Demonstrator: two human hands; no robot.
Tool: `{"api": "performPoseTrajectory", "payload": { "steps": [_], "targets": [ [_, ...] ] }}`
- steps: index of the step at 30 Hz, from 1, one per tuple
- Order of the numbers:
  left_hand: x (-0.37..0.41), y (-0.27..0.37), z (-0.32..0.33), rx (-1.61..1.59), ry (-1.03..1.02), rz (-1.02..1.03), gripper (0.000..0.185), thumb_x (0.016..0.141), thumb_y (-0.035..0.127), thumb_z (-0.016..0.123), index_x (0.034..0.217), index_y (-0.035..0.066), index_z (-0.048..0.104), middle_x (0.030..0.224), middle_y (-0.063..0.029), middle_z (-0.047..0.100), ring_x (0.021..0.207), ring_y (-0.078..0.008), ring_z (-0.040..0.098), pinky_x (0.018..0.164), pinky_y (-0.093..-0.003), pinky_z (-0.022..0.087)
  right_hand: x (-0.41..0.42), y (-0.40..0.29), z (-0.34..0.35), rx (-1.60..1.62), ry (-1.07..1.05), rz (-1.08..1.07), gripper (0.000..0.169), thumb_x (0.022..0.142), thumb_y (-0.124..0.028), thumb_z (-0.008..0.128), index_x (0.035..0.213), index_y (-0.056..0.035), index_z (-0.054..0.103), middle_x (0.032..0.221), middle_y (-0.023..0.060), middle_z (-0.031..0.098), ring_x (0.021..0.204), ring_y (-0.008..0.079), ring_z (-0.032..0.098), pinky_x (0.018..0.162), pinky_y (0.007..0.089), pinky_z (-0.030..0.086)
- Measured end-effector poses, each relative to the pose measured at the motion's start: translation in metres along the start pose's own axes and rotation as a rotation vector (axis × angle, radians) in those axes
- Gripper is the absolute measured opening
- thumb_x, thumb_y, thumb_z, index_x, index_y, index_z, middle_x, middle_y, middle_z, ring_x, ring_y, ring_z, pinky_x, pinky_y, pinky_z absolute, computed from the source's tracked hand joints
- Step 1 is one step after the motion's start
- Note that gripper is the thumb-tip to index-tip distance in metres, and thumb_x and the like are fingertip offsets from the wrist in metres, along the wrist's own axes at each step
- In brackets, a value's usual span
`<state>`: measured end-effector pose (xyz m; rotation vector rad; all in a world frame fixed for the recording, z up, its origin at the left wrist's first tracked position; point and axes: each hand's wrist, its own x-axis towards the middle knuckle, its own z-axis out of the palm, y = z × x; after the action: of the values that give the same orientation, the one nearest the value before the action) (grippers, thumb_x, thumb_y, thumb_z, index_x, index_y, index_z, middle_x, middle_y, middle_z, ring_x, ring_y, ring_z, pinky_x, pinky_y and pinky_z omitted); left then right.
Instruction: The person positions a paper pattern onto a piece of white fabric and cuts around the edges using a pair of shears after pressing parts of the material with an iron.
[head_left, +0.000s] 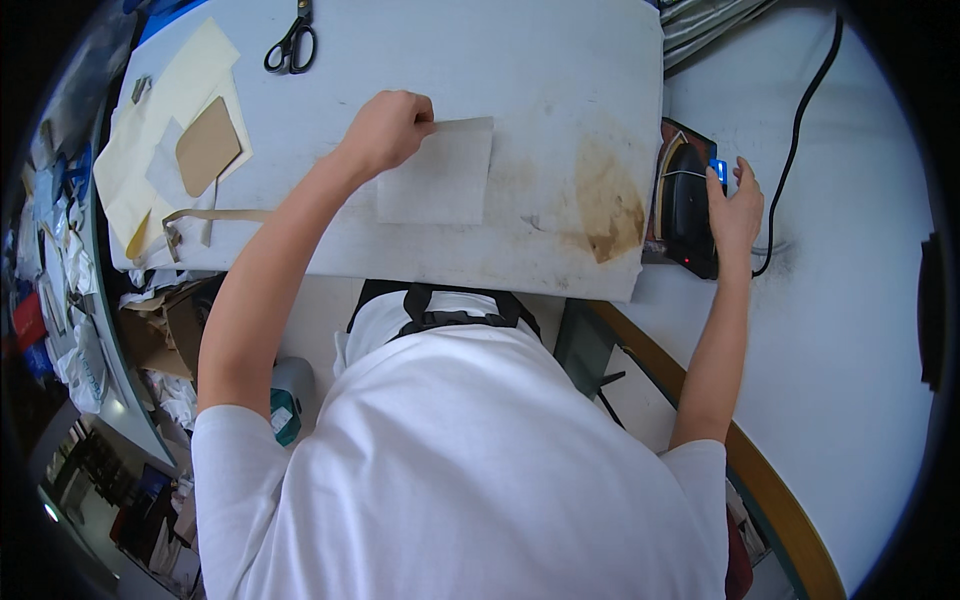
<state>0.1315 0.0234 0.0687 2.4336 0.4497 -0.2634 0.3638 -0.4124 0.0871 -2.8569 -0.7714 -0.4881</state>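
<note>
My left hand (391, 133) pinches the upper edge of a thin, whitish rectangular sheet (442, 180) lying on the cloth-covered table (540, 67). Beyond the table's right edge, my right hand (736, 210) is at the side of a black electric iron (686, 199), its thumb and fingers apart near the iron's blue part. I cannot tell whether the thumb touches it. The iron sits on a dark reddish rest (699, 136), with a small red light showing. A tan piece of material (208, 148) lies at the left on cream sheets (180, 75).
Black-handled scissors (292, 46) lie at the table's far side. A narrow tan strip (225, 215) runs under my left forearm. A brown stain marks the cover at the right. A black cable (799, 127) hangs beside the iron. A cardboard box (180, 322) stands below the table's left side.
</note>
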Motion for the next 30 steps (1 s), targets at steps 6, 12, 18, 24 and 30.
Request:
{"api": "performPoseTrajectory", "payload": {
  "steps": [6,12,18,24,30],
  "targets": [
    [-0.053,0.028,-0.057,0.070,0.314,0.196,0.007,0.090,0.008,0.070,0.088,0.001,0.070,0.086,-0.0151,0.066,0.082,-0.0363,0.063,0.073,-0.0439,0.051,-0.044,-0.174,0.013,1.505,-1.151,0.505,0.055,0.108,-0.045,0.052,0.126,0.0062,0.062,0.114,0.0211,0.072,0.103,0.0297,0.072,0.092,0.0391,0.059],
    [-0.076,0.057,-0.085,0.350,0.586,0.628,0.014,0.079,0.001,0.069,0.091,-0.002,0.065,0.088,-0.0115,0.062,0.085,-0.0317,0.062,0.075,-0.0418,0.051,-0.003,-0.298,0.030,2.373,-1.390,0.755,0.088,0.102,-0.071,0.040,0.143,0.0063,0.048,0.145,0.0230,0.056,0.134,0.0366,0.055,0.114,0.0505,0.044],
    [-0.092,0.004,0.018,0.379,0.729,0.644,0.024,0.074,0.008,0.064,0.097,-0.001,0.062,0.108,-0.0165,0.064,0.103,-0.0324,0.063,0.092,-0.0429,0.051,0.022,-0.304,0.077,2.458,-1.218,0.786,0.079,0.103,-0.064,0.046,0.145,0.0026,0.048,0.147,0.0194,0.055,0.136,0.0361,0.053,0.115,0.0506,0.042],
    [-0.081,-0.030,0.094,0.303,0.645,0.525,0.027,0.077,0.012,0.062,0.100,-0.001,0.063,0.114,-0.0177,0.065,0.110,-0.0346,0.063,0.098,-0.0457,0.051,-0.004,-0.301,0.112,1.982,-1.046,0.938,0.046,0.101,-0.030,0.066,0.133,0.0031,0.059,0.132,0.0147,0.066,0.118,0.0296,0.066,0.100,0.0454,0.054],
    [-0.091,-0.026,0.096,0.269,0.578,0.540,0.027,0.076,0.014,0.063,0.098,-0.001,0.063,0.111,-0.0188,0.063,0.106,-0.0348,0.062,0.095,-0.0455,0.050,-0.010,-0.304,0.110,1.270,-0.702,0.481,0.036,0.091,-0.022,0.071,0.116,0.0051,0.068,0.100,0.0121,0.075,0.091,0.0222,0.071,0.081,0.0372,0.056]
  ]
}}
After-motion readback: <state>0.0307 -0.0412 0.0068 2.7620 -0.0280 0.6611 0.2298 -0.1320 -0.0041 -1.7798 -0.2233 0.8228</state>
